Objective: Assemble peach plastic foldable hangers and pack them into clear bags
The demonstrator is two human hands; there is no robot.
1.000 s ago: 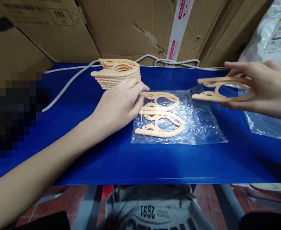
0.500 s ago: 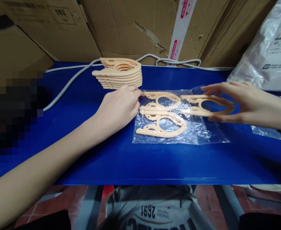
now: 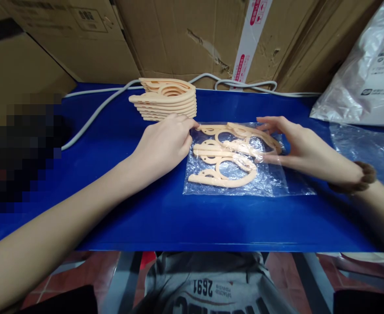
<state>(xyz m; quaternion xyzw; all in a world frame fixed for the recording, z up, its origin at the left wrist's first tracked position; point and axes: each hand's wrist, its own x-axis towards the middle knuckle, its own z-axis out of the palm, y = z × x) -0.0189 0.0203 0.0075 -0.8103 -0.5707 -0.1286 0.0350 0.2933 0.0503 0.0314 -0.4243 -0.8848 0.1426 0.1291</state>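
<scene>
A clear plastic bag (image 3: 238,190) lies flat on the blue tabletop, with peach plastic folding hangers (image 3: 224,181) in it. My left hand (image 3: 167,141) is closed at the bag's upper left edge, its fingertips beside the end of the upper hanger. My right hand (image 3: 288,141) grips the rounded end of another folding hanger (image 3: 272,138) between thumb and fingers. That hanger's front part overlaps the upper hanger at the bag. A neat stack of several more folding hangers (image 3: 169,102) stands just beyond my left hand.
Cardboard boxes (image 3: 179,39) line the back of the blue table (image 3: 211,226). A white cable (image 3: 103,104) runs along the rear. On the right are a white plastic parcel (image 3: 362,83) and another clear bag (image 3: 368,148).
My right hand has moved left with the hanger, which now overlaps the upper hanger at the bag. My left hand stays at the bag's edge.
</scene>
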